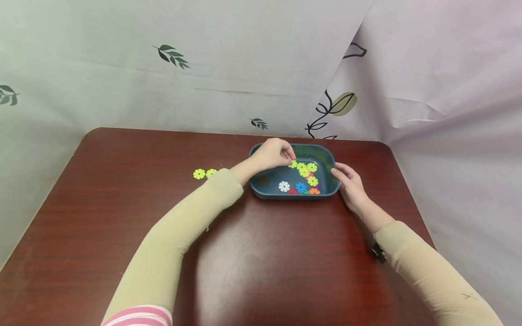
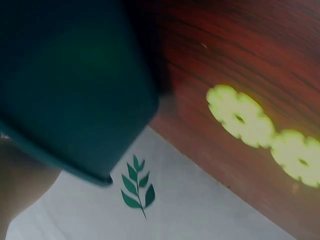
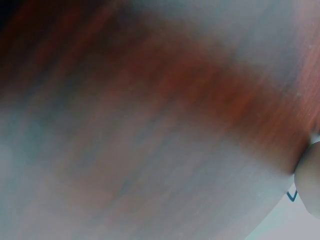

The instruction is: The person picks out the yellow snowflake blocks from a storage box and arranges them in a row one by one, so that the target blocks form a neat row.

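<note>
In the head view a dark blue-green plastic tub (image 1: pixel 269 196) stands on the table, with flower-shaped plastic discs inside. My left hand (image 1: pixel 272 154) reaches over its far left rim and pinches a yellow disc (image 1: pixel 293 164) at the fingertips. More yellow discs (image 1: pixel 312 181) lie in the tub's right half, near a white disc (image 1: pixel 284 186), a blue disc (image 1: pixel 301 187) and an orange disc (image 1: pixel 314 191). My right hand (image 1: pixel 352 188) grips the tub's right end, thumb on the rim. The left wrist view shows the tub's outer wall (image 2: pixel 75 90).
On the brown table (image 1: pixel 134 217), left of the tub, yellow discs (image 1: pixel 199 174) lie in a row, partly hidden by the left sleeve (image 1: pixel 195 213). White cloth (image 1: pixel 228 72) with leaf prints hangs behind the table and along its right side. The right wrist view is mostly blurred tabletop.
</note>
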{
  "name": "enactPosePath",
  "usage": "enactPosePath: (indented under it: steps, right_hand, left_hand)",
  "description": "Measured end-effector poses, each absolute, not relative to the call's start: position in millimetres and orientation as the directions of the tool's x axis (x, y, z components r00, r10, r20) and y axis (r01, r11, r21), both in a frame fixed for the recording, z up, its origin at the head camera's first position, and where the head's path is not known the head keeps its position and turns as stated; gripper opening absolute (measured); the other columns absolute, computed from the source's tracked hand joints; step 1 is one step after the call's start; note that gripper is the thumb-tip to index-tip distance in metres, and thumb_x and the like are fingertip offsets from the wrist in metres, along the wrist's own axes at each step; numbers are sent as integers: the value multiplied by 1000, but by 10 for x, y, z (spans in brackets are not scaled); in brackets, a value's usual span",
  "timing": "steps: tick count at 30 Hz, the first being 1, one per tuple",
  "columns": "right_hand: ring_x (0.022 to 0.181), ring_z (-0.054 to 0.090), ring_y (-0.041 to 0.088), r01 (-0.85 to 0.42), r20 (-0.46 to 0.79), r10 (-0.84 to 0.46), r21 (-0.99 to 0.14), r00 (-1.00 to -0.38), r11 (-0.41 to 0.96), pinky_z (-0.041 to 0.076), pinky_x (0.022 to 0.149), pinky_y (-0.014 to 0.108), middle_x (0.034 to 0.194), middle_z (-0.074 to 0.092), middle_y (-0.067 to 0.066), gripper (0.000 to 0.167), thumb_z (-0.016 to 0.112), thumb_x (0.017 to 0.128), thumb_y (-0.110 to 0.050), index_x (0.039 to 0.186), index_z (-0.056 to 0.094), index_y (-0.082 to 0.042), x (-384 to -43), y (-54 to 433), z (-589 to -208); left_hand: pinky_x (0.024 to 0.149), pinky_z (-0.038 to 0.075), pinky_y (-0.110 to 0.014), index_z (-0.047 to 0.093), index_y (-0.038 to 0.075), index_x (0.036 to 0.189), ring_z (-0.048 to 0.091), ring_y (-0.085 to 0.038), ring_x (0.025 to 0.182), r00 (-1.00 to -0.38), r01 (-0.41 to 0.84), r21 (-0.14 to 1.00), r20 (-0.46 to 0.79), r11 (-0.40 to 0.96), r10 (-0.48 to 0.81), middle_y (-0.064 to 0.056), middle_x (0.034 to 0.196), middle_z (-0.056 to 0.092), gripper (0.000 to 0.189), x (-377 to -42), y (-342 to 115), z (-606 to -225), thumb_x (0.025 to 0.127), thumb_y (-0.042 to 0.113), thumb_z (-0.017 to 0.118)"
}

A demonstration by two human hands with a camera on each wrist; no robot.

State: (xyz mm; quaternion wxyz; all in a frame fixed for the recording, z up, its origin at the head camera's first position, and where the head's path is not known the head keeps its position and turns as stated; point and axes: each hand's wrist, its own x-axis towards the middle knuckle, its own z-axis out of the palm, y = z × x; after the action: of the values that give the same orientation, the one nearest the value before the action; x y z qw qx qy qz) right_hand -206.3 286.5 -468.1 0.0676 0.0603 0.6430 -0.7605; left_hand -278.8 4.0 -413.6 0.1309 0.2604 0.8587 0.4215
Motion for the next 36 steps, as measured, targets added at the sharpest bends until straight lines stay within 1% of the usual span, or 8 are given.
enactPosePath:
  steps: [9, 16, 20, 28, 36]
  right_hand:
    - [94, 71, 2, 182, -181, -22, -970, -983, -160, 59, 83, 15, 106, 74, -8, 12, 62, 107, -11, 116, 69, -16, -2043, 2882, -4675]
    - [93, 71, 2, 179, -179, -20, -971, -984, -157, 59, 83, 15, 106, 74, -9, 13, 62, 107, -11, 115, 70, -17, -2031, 2894, -4676]
    - [93, 71, 2, 177, -176, -18, -970, -984, -167, 59, 83, 15, 106, 74, -8, 13, 61, 107, -10, 114, 70, -17, -2024, 2893, -4674]
    - [94, 71, 2, 179, -177, -27, -971, -984, -157, 60, 84, 15, 108, 74, -8, 13, 62, 107, -12, 116, 70, -18, -2031, 2890, -4657]
    - [94, 71, 3, 172, -170, -24, -972, -985, -159, 59, 84, 16, 105, 74, -8, 13, 61, 107, -10, 117, 69, -16, -2040, 2876, -4658]
  left_hand:
    - [86, 60, -28, 79, -2, 106, 73, -23, 93, -804, 334, 789, -46, 515, 592, -14, 102, 78, 12, -2806, 334, -4192, 95, 3, 76]
    - [90, 60, -28, 78, -1, 107, 71, -23, 97, -777, 377, 760, -52, 529, 628, -14, 105, 77, 13, -2805, 449, -4237, 96, 3, 75]
    - [93, 59, -29, 76, 1, 111, 71, -23, 101, -772, 389, 739, -64, 550, 632, -13, 109, 76, 15, -2812, 489, -4303, 96, 3, 75]
    - [100, 57, -31, 73, 5, 122, 68, -21, 109, -769, 422, 664, -99, 617, 632, -10, 119, 74, 27, -2832, 539, -4382, 96, 10, 80]
    - [103, 56, -31, 72, 6, 126, 67, -21, 113, -770, 423, 627, -132, 655, 624, -10, 124, 73, 31, -2806, 540, -4380, 96, 12, 80]
